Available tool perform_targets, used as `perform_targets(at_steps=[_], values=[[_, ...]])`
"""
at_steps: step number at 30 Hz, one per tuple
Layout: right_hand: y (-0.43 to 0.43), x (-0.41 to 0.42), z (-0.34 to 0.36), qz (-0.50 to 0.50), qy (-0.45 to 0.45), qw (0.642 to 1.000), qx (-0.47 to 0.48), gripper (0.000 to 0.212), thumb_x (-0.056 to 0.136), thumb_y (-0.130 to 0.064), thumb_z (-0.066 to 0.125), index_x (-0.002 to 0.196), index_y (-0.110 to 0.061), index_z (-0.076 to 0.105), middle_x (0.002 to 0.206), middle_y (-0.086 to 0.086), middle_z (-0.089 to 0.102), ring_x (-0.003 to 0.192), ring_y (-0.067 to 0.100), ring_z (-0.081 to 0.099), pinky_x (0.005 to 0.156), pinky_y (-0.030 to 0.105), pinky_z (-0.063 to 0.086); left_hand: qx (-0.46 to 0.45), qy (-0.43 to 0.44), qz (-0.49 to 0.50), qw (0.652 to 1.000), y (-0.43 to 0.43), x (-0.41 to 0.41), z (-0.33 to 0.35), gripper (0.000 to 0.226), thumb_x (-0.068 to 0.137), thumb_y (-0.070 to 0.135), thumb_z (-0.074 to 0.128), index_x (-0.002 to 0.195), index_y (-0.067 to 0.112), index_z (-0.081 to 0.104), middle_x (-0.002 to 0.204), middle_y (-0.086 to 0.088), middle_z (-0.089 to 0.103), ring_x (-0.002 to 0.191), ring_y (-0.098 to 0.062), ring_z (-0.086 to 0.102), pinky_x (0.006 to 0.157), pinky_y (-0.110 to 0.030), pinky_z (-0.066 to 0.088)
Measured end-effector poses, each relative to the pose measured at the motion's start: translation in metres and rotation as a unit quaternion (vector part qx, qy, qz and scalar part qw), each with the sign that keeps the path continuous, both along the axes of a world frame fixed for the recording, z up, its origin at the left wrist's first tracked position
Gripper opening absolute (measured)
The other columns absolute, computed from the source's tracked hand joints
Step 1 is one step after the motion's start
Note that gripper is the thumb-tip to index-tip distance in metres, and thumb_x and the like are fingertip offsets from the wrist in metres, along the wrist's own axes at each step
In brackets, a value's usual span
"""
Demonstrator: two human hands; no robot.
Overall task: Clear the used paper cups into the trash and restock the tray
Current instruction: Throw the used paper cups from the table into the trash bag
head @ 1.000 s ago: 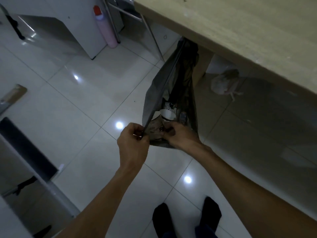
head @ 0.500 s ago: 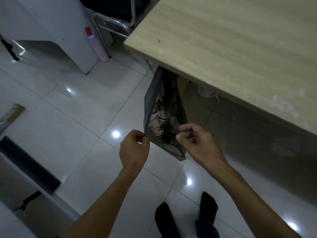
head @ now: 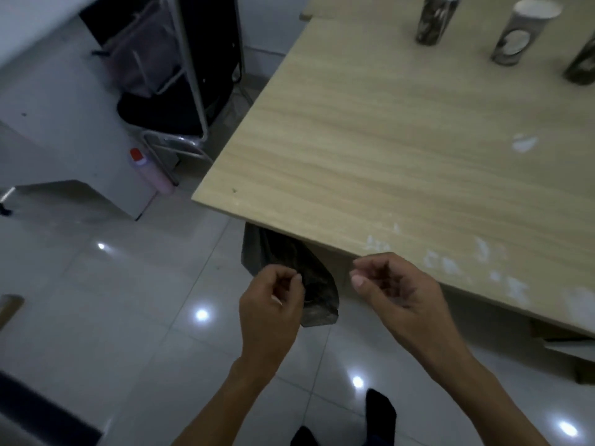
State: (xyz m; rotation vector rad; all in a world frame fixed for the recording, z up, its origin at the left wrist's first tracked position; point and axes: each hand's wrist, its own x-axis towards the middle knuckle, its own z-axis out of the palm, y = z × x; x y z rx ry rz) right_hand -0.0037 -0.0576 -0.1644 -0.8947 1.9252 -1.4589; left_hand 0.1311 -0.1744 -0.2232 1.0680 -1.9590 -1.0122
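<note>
One bag (head: pixel 317 297), dark and slack, hangs under the near edge of the table (head: pixel 370 140), its top hidden by the tabletop. Three cups stand upright at the table's far side, well apart from the bag: a left cup (head: pixel 433 20), a middle cup (head: pixel 518 33) and a right cup (head: pixel 581 64) cut by the frame edge. Two hands are in front of the bag. The left hand (head: pixel 273 297) sits against the bag's side with fingers curled; from here I cannot tell whether it pinches the plastic or only lies in front of it. The right hand (head: pixel 396 291) is clear of the bag, just beside the table edge, fingers loosely curled around nothing.

Half a second back both hands pinched the bag's mouth and cups showed inside it. Now the right hand has let go, the bag hangs narrow, and its contents are out of sight. The tabletop cups have come into view.

Beyond, one chair (head: pixel 167 114) and one pink bottle (head: pixel 151 170) stand on the tiled floor (head: pixel 128 300).
</note>
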Motion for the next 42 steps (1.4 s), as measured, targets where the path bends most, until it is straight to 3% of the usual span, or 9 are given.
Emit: perform_targets(at_steps=[8, 11, 19, 24, 28, 32, 33, 37, 42], values=[[0.036, -0.048, 0.037, -0.106, 0.012, 0.994, -0.027, 0.013, 0.082, -0.013, 0.069, 0.091, -0.022, 0.067, 0.086, -0.007, 0.069, 0.075, 0.012, 0.065, 0.067, 0.019, 0.052, -0.114, 0.039, -0.101, 0.988, 0.011, -0.078, 0.061, 0.017, 0.084, 0.031, 0.057, 0.081, 0.015, 0.063, 0.076, 0.021, 0.052, 0.072, -0.009, 0.055, 0.061, -0.026, 0.048], [0.052, -0.074, 0.043, -0.147, 0.016, 0.988, -0.033, 0.016, 0.081, -0.009, 0.07, 0.089, -0.023, 0.066, 0.084, -0.007, 0.07, 0.072, 0.012, 0.064, 0.064, 0.017, 0.05, -0.121, 0.031, -0.12, 0.985, 0.01, -0.117, 0.067, 0.019, 0.081, 0.034, 0.058, 0.081, 0.015, 0.063, 0.076, 0.009, 0.059, 0.076, -0.006, 0.052, 0.066, -0.029, 0.046], [0.08, -0.153, 0.042, -0.218, 0.021, 0.975, -0.031, 0.023, 0.079, -0.006, 0.072, 0.088, -0.025, 0.064, 0.079, -0.004, 0.069, 0.069, 0.006, 0.062, 0.059, 0.015, 0.048, -0.139, -0.13, -0.182, 0.965, 0.011, -0.235, 0.061, 0.059, 0.068, 0.06, 0.048, 0.109, 0.02, 0.061, 0.114, 0.003, 0.059, 0.11, -0.02, 0.051, 0.089, -0.036, 0.041], [0.09, -0.209, 0.036, -0.242, 0.04, 0.969, -0.015, 0.023, 0.078, -0.012, 0.075, 0.088, -0.028, 0.062, 0.081, -0.006, 0.067, 0.074, 0.004, 0.062, 0.06, 0.013, 0.047, -0.16, -0.201, -0.195, 0.947, 0.016, -0.302, 0.04, 0.077, 0.064, 0.067, 0.043, 0.119, 0.016, 0.06, 0.136, -0.012, 0.051, 0.128, -0.03, 0.044, 0.102, -0.045, 0.035], [0.094, -0.246, 0.022, -0.242, 0.053, 0.969, 0.013, 0.024, 0.072, -0.029, 0.075, 0.089, -0.035, 0.06, 0.088, -0.012, 0.067, 0.087, 0.004, 0.062, 0.069, 0.019, 0.05, -0.187, -0.274, -0.179, 0.926, 0.02, -0.323, 0.024, 0.084, 0.067, 0.078, 0.031, 0.129, 0.025, 0.052, 0.15, -0.006, 0.037, 0.141, -0.024, 0.026, 0.111, -0.049, 0.018], [0.097, -0.307, 0.006, -0.235, 0.128, 0.962, 0.054, 0.029, 0.072, -0.032, 0.074, 0.096, -0.036, 0.057, 0.103, -0.014, 0.064, 0.098, -0.002, 0.057, 0.08, 0.004, 0.039, -0.194, -0.288, -0.166, 0.923, 0.02, -0.365, 0.022, 0.089, 0.067, 0.083, 0.025, 0.132, 0.025, 0.047, 0.153, -0.006, 0.031, 0.143, -0.025, 0.019, 0.111, -0.052, 0.014], [0.096, -0.322, 0.0, -0.233, 0.162, 0.957, 0.066, 0.032, 0.072, -0.035, 0.073, 0.1, -0.031, 0.059, 0.106, -0.011, 0.063, 0.101, 0.001, 0.057, 0.085, 0.005, 0.037, -0.199, -0.29, -0.164, 0.922, 0.019, -0.377, 0.021, 0.089, 0.068, 0.083, 0.025, 0.131, 0.025, 0.048, 0.153, -0.007, 0.032, 0.143, -0.026, 0.021, 0.111, -0.052, 0.015], [0.093, -0.359, -0.02, -0.213, 0.292, 0.919, 0.159, 0.053, 0.072, -0.055, 0.054, 0.112, -0.022, 0.059, 0.128, 0.003, 0.056, 0.122, 0.018, 0.048, 0.103, 0.037, 0.038, -0.203, -0.285, -0.163, 0.923, 0.018, -0.422, 0.024, 0.086, 0.069, 0.081, 0.026, 0.126, 0.022, 0.053, 0.148, -0.008, 0.039, 0.139, -0.027, 0.028, 0.11, -0.049, 0.019], [0.092, -0.374, -0.035, -0.168, 0.335, 0.9, 0.223, 0.049, 0.071, -0.057, 0.052, 0.109, -0.027, 0.056, 0.134, 0.006, 0.055, 0.13, 0.02, 0.04, 0.108, 0.039, 0.022, -0.163, -0.199, -0.217, 0.942, 0.029, -0.489, 0.04, 0.066, 0.072, 0.061, 0.053, 0.119, 0.015, 0.056, 0.125, -0.004, 0.056, 0.119, -0.025, 0.049, 0.098, -0.039, 0.036]])
